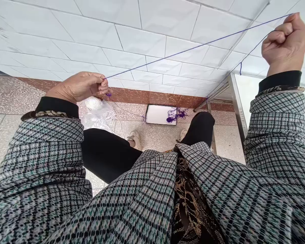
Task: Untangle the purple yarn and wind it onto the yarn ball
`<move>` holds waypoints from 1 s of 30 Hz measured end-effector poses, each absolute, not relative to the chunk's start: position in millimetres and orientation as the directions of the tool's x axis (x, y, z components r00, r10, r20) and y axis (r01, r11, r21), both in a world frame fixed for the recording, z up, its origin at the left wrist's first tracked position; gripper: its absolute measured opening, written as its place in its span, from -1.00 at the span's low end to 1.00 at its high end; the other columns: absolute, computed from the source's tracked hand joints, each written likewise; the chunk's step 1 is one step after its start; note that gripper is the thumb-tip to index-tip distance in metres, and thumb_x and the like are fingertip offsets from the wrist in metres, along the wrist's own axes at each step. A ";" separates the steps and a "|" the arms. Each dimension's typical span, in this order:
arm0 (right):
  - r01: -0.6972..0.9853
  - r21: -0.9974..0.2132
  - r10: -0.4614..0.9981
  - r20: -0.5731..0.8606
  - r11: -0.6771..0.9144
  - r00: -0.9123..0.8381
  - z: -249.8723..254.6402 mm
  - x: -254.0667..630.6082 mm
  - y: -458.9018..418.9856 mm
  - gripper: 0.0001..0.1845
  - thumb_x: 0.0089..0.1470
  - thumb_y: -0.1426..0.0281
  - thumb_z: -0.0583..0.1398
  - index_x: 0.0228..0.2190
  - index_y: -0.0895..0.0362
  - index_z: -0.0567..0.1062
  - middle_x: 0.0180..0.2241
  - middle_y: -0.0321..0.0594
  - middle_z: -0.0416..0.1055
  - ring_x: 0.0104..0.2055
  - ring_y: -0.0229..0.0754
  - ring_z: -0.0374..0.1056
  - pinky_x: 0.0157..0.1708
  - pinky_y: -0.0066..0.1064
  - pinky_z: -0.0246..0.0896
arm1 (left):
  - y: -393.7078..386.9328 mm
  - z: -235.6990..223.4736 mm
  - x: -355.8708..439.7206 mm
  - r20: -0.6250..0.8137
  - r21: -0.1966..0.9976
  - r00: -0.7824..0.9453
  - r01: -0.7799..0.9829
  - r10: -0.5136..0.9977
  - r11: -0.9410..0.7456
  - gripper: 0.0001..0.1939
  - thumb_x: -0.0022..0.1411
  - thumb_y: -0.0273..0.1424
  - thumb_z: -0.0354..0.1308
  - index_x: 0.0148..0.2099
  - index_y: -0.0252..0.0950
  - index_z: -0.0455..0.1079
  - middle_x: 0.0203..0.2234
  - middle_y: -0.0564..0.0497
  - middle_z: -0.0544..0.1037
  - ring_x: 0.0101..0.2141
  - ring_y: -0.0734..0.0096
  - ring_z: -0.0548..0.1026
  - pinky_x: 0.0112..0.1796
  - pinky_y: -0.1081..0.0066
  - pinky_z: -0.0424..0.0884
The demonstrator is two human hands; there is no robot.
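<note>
A purple yarn strand [193, 47] runs taut and slanting between my two hands. My left hand [85, 86], at the left and lower, pinches one end of the stretch, and a small purple tuft [108, 95] hangs just below its fingers. My right hand [286, 42] is raised at the upper right in a fist around the yarn. From that fist a second length drops down to the left, with a small knotted bit [241, 67] dangling on it. A tangle of purple yarn [172, 117] lies partly on a white tray with a dark rim [155, 114] on the floor.
White yarn [93, 103] and a clear plastic bag [99, 117] lie on the floor at the left. A metal-legged table [237, 108] stands at the right. White tiled wall [155, 20] rises ahead. My knees and shoes flank the tray.
</note>
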State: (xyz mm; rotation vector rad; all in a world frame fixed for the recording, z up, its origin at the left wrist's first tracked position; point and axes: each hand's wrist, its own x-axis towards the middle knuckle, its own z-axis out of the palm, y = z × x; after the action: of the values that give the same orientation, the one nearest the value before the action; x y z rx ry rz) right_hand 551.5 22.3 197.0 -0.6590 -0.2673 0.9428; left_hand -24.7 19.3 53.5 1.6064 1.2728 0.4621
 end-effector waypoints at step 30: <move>-0.022 -0.986 0.985 0.166 0.167 0.037 173.3 515.1 65.9 -0.34 0.08 0.38 0.16 -0.74 0.03 -0.21 -0.81 -0.59 -0.45 -0.70 -0.44 -0.52 -0.70 -0.61 -0.36 | 43.0 41.7 -4.4 0.157 0.987 0.289 -0.007 0.944 -0.162 -0.82 0.13 -0.47 0.30 -0.51 -0.23 0.44 -0.31 -0.07 0.68 -0.05 0.24 0.60 0.32 0.11 0.42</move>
State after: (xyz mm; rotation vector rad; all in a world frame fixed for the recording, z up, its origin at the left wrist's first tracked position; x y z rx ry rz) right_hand 515.1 65.9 173.3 -1.0840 -1.2402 1.0722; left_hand -4.4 43.0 41.7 1.4627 0.9199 1.0935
